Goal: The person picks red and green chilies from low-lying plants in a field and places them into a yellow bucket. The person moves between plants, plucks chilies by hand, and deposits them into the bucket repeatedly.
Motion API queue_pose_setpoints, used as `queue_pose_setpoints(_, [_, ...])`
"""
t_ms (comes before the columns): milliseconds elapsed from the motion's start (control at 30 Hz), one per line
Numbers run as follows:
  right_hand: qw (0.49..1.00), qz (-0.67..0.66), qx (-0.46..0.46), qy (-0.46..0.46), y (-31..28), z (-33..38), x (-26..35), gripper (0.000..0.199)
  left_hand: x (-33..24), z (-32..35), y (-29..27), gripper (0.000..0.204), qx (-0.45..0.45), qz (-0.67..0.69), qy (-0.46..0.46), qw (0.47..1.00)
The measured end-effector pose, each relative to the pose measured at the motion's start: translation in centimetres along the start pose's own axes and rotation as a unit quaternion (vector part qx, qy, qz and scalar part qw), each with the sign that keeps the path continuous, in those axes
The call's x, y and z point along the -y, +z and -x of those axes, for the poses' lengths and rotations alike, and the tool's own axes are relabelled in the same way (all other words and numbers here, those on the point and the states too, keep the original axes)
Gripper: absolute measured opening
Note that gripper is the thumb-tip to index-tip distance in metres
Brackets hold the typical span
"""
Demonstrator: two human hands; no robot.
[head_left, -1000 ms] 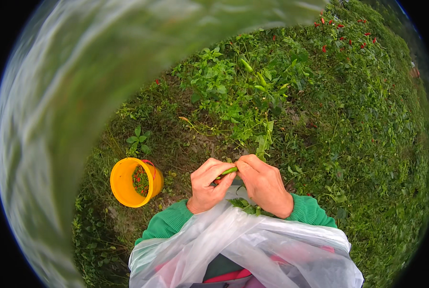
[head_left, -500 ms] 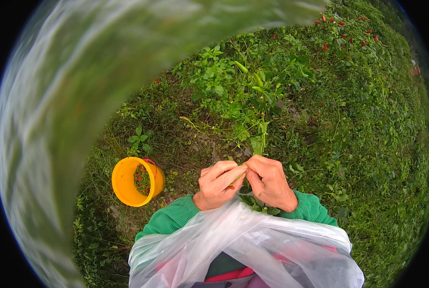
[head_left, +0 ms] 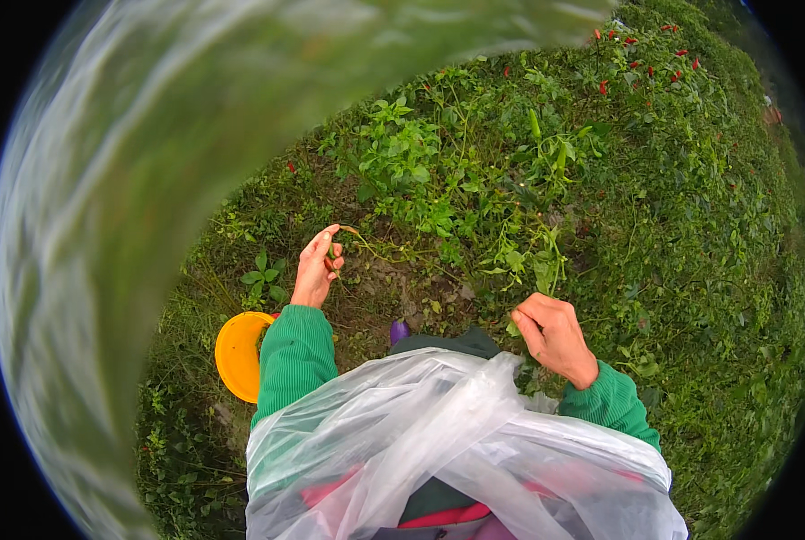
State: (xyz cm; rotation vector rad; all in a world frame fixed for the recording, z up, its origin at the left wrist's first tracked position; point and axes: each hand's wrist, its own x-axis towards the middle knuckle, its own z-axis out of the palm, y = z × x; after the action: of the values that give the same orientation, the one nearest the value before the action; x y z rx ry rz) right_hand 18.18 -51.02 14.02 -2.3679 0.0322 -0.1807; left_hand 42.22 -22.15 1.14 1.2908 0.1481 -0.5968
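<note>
My left hand (head_left: 313, 268) reaches out over the ground beyond the bucket, fingers curled. A small green and reddish chili pepper (head_left: 333, 258) shows between them. Close by its fingertips is the withered brown end of a thin stem (head_left: 349, 230). My right hand (head_left: 556, 337) is closed in a pinch on a leafy green branch (head_left: 547, 268), pulled toward me from the pepper plant. Long light-green peppers (head_left: 535, 124) hang farther up that plant. The yellow bucket (head_left: 236, 358) stands at the left, partly covered by my left sleeve, its contents mostly hidden.
Dense green plants fill the right side, with red peppers (head_left: 603, 87) at the far right. A purple shoe tip (head_left: 399, 332) shows in front of me. Clear plastic sheeting (head_left: 420, 414) drapes over my body. A blurred translucent edge (head_left: 105, 225) blocks the upper left.
My hands have parted. The left went left and forward, carrying the small pepper; the right shifted right with the branch, and the plant's peppers swung right. My left sleeve now overlaps the bucket.
</note>
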Motion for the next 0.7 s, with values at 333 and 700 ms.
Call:
queue_pose_setpoints(333, [0.829,-0.226,0.497,0.121,5.7,1.1,-5.6,0.029,-0.7,1.9,7.2,0.026,0.215,-0.080,0.027,0.973])
queue_pose_setpoints(700, [0.966,-0.235,0.063,0.086,11.5,-12.8,4.0,0.030,0.0,5.5,5.6,0.022,0.106,0.004,0.041,0.993])
